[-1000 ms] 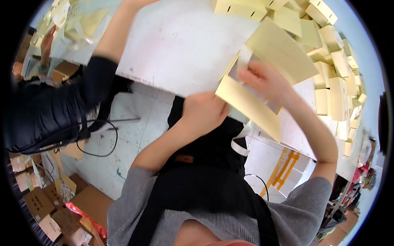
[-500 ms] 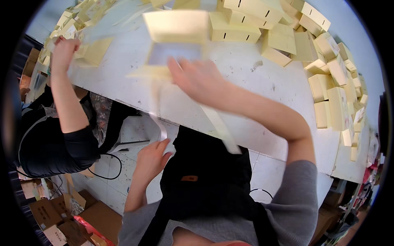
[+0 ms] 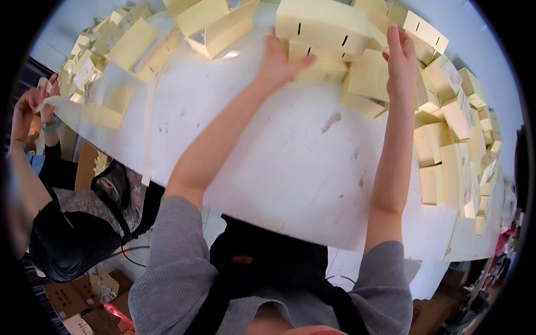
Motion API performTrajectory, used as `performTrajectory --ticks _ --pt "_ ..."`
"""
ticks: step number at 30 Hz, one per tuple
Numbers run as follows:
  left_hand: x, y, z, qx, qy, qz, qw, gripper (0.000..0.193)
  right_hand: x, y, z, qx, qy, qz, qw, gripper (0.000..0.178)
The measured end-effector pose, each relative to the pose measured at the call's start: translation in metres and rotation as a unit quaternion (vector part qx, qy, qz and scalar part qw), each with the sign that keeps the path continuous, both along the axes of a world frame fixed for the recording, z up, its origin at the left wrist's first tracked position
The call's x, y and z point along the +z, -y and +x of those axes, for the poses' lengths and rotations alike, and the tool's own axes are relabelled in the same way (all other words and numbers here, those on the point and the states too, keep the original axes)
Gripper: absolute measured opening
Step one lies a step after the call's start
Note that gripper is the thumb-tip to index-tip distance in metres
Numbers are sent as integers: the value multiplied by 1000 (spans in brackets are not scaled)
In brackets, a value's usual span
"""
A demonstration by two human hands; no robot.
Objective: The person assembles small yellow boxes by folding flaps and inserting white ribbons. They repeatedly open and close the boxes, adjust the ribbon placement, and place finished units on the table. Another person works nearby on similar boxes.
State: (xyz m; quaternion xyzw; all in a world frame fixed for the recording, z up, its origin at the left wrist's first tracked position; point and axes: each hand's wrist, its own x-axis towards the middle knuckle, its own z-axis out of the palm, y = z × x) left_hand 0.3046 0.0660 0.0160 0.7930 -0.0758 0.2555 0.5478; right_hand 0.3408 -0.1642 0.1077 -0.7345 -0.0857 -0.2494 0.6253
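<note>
My left hand (image 3: 279, 62) is at the left side of a stack of pale yellow cardboard boxes, its fingers spread and its thumb against the lower box (image 3: 321, 71). Above that lies another pale yellow box (image 3: 322, 29) with two dark slots in its front. My right hand (image 3: 400, 64) is raised at the right end of the stack with fingers stretched out, beside a tilted box (image 3: 365, 81). Neither hand is wrapped round anything. Whether the right fingertips touch a box I cannot tell. To the left stands an open box (image 3: 223, 33).
A heap of yellow boxes (image 3: 458, 156) lines the right side of the white table (image 3: 268, 156). A pale strip (image 3: 148, 134) hangs toward the front edge at left. There, a co-worker's hands (image 3: 39, 106) hold a whitish strip. Brown cartons (image 3: 70, 298) stand on the floor.
My left hand has risen from below the table edge to the box stack. My right hand has moved right and away from me. The open box and strips in front of me have left that spot.
</note>
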Motion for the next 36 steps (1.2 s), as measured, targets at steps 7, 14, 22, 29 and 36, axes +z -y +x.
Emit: performTrajectory --ticks 7,14,22,29,36 --pt "16 40 -31 -127 -237 -127 955 94 -6 55 45 -51 -41 -156 986 73" --pt "89 52 -29 -125 -147 -443 875 88 7 30 25 44 14 -83 996 49" --pt "28 49 -253 -49 -10 -170 984 89 14 -25 -94 347 -14 -248 904 26" --pt "-26 57 -349 -2 -45 67 997 84 -68 -49 -199 286 22 -315 905 28" --pt "1 21 -339 -61 -50 -140 987 57 -121 -10 -194 353 -260 280 854 14"
